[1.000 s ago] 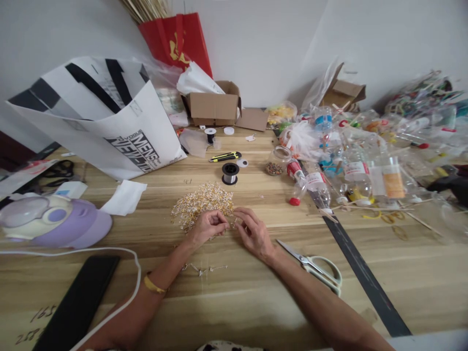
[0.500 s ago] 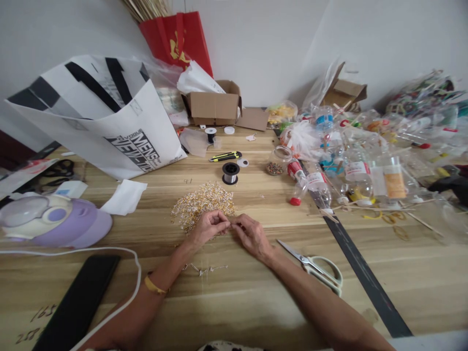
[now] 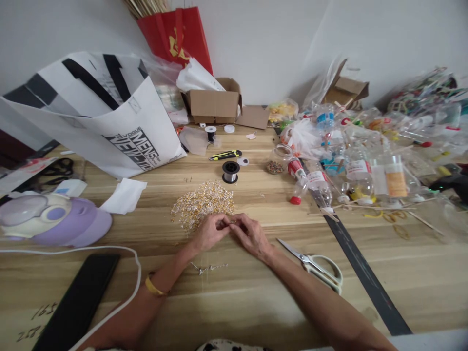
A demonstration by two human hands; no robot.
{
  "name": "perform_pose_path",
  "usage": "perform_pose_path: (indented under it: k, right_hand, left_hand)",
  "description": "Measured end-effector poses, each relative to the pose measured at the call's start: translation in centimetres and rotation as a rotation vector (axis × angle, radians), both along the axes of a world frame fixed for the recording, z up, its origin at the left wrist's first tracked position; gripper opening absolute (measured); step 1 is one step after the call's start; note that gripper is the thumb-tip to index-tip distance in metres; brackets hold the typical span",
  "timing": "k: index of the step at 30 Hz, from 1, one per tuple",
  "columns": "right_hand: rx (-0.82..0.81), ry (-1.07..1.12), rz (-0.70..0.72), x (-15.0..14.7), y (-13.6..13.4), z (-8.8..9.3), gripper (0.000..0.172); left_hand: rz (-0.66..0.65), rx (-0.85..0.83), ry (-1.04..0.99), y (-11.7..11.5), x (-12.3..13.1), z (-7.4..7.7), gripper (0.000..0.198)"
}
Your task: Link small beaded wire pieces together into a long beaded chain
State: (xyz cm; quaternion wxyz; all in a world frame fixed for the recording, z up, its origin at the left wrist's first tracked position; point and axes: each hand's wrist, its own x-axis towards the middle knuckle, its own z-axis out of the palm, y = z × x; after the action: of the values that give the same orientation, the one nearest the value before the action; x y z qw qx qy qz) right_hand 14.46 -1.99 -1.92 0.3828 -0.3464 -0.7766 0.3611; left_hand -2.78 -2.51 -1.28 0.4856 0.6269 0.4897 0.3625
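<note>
My left hand (image 3: 212, 231) and my right hand (image 3: 251, 235) meet fingertip to fingertip at the near edge of a pile of gold and silver beads (image 3: 201, 202). Both are pinched closed on something too small to make out. A short beaded chain (image 3: 209, 268) lies on the wooden table below my hands, with a thin line near it. Beyond the beads stands a black spool of silvery wire (image 3: 231, 172). Scissors (image 3: 314, 265) with pale handles rest beside my right forearm.
A yellow-black cutter (image 3: 225, 155), a jar of small beads (image 3: 276, 163) and plastic bottles (image 3: 356, 175) lie farther back and right. A white bag (image 3: 142, 136), a purple cap (image 3: 78, 224), a white cable (image 3: 137, 273) and a black slab (image 3: 78, 302) are at left.
My left hand has shifted slightly, its fingers curling more over the pinch point. My right hand stays nearly in place.
</note>
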Motion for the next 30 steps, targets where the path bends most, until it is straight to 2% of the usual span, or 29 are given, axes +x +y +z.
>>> perform_pose_path:
  k: [5, 18, 30]
  right_hand:
    - [0.031, 0.009, 0.052, 0.1, 0.1, 0.1, 0.017]
    - [-0.008, 0.038, -0.032, 0.1, 0.1, 0.5, 0.017]
    - [-0.066, 0.070, -0.085, 0.1, 0.3, 0.3, 0.019]
  left_hand:
    - [-0.026, -0.005, 0.029, -0.1, 0.2, 0.2, 0.006]
    - [-0.014, -0.084, -0.096, 0.0, 0.2, 1.2, 0.010]
    - [-0.042, -0.163, -0.180, 0.4, -0.4, 1.3, 0.029]
